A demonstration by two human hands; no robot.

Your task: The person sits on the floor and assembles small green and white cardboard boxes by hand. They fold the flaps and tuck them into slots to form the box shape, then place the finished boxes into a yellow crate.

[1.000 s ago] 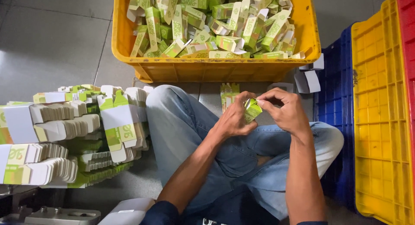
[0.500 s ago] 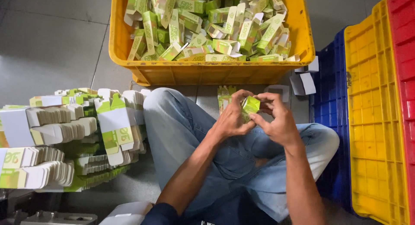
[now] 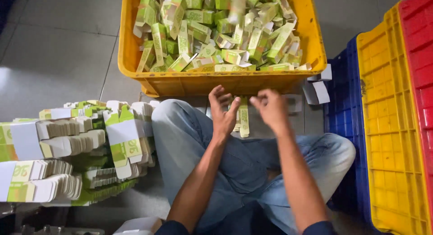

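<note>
Cardboard flats (image 3: pixel 67 145), green/white, banded in stacks at far left on floor. Left hand (image 3: pixel 224 111) open, fingers spread, holds nothing. Few flat cartons (image 3: pixel 242 117) upright just behind, btwn both hands. Right hand (image 3: pixel 270 109) loosely curled, empty. Yellow plastic crate (image 3: pixel 135 59) w/ folded cartons (image 3: pixel 216 29) just beyond hands.
</note>
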